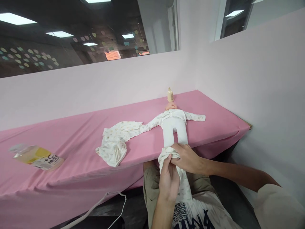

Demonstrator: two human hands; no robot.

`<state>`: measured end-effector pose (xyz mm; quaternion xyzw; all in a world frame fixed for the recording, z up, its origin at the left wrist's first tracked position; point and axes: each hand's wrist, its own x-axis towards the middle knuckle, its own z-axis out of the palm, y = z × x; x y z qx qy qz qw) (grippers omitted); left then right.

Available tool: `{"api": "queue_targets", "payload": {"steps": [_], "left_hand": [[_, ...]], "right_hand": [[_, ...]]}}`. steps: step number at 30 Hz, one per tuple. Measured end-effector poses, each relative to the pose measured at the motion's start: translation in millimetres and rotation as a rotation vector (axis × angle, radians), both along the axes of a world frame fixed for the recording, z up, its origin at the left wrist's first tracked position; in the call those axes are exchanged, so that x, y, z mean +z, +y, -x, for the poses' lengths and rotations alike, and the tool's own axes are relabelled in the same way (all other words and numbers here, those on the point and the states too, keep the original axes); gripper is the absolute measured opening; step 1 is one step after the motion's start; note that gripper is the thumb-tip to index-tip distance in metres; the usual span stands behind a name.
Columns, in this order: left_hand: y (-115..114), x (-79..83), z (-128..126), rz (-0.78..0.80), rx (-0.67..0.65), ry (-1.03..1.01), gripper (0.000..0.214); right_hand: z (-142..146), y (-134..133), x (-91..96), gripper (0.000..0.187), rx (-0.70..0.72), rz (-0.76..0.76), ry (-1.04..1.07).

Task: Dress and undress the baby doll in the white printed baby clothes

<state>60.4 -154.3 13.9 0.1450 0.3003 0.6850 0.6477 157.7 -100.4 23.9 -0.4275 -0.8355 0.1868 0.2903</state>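
Note:
A baby doll (175, 122) lies on its back on the pink table (71, 133), head away from me, its legs reaching the near edge. It wears a printed top with sleeves spread out. Patterned baby trousers (166, 155) are bunched at the doll's feet and hang down toward my lap. My left hand (168, 179) grips the bunched fabric from below. My right hand (187, 157) is closed on the trousers over the doll's feet. A second printed garment (116, 141) lies crumpled left of the doll, touching its sleeve.
A small baby bottle (170, 94) stands behind the doll's head near the pink partition wall. A plastic drink bottle (37, 157) lies on its side at the table's left. A white cable (105, 203) hangs below the table edge.

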Motion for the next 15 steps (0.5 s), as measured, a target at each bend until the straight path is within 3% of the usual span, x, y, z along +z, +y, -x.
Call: {"api": "queue_targets", "payload": {"steps": [3, 6, 15], "left_hand": [[-1.3, 1.8, -1.6, -0.015, 0.007, 0.062, 0.022], [-0.7, -1.0, -1.6, -0.025, -0.001, 0.08, 0.022], [3.0, -0.8, 1.7, -0.055, -0.059, 0.055, 0.007]], "right_hand": [[-2.3, 3.4, 0.4, 0.009, -0.01, 0.051, 0.175], [-4.4, 3.2, 3.9, 0.013, 0.01, 0.138, 0.286], [-6.1, 17.2, -1.7, 0.011, 0.049, 0.243, 0.286]]}}
